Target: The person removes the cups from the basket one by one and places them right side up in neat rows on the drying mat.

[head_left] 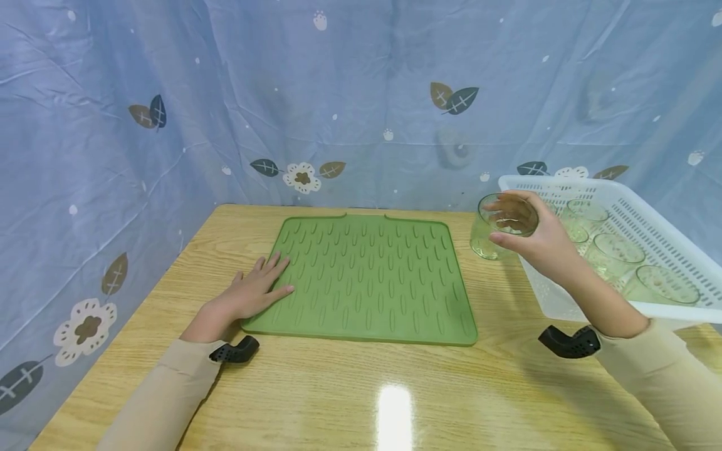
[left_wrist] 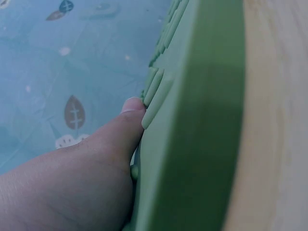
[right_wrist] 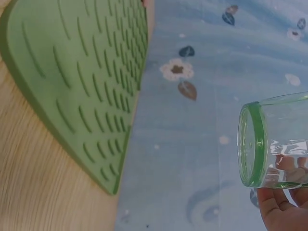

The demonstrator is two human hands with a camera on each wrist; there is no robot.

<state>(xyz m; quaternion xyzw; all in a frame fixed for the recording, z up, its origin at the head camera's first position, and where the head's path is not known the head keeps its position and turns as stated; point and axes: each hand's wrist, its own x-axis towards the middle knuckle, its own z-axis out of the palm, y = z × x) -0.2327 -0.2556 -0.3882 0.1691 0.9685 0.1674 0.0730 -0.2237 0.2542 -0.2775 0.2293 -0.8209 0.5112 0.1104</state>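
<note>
My right hand (head_left: 541, 241) grips a clear drinking glass (head_left: 486, 237) around its side, thumb at the front and fingers behind. The glass is upright, between the green mat and the basket. In the right wrist view the same glass (right_wrist: 274, 144) shows a thick green-tinted base, with fingertips (right_wrist: 279, 207) against its wall. My left hand (head_left: 251, 294) rests with spread fingers on the left edge of the green ridged drying mat (head_left: 372, 282). Up close in the left wrist view, the thumb (left_wrist: 132, 113) lies against the mat's ridges (left_wrist: 156, 98).
A white plastic basket (head_left: 671, 219) stands at the right of the wooden table (head_left: 316, 388), with several more glasses (head_left: 615, 254) inside. Behind and to the left hangs a blue patterned cloth (head_left: 361, 113). Each wrist wears a black strap-on piece (head_left: 234, 351).
</note>
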